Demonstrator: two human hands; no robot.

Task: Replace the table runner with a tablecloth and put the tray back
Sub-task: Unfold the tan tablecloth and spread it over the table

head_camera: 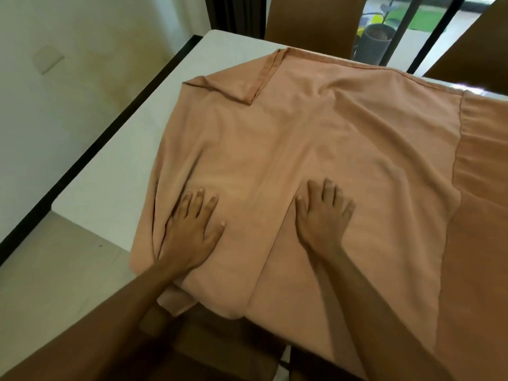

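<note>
Head view: a peach tablecloth [316, 138] is spread, partly folded, over a white counter [115, 166]. The left grip [189, 232] and right grip [321, 215] are laid flat on it, released, nothing grasped. A folded-back corner [247, 78] is seen beyond the left grip.

My left hand [189, 229] and right hand [321, 215] flat on the peach tablecloth [316, 138], partly folded over my white table [115, 171], brown chair [313, 20] beyond, possibly another below.
</note>
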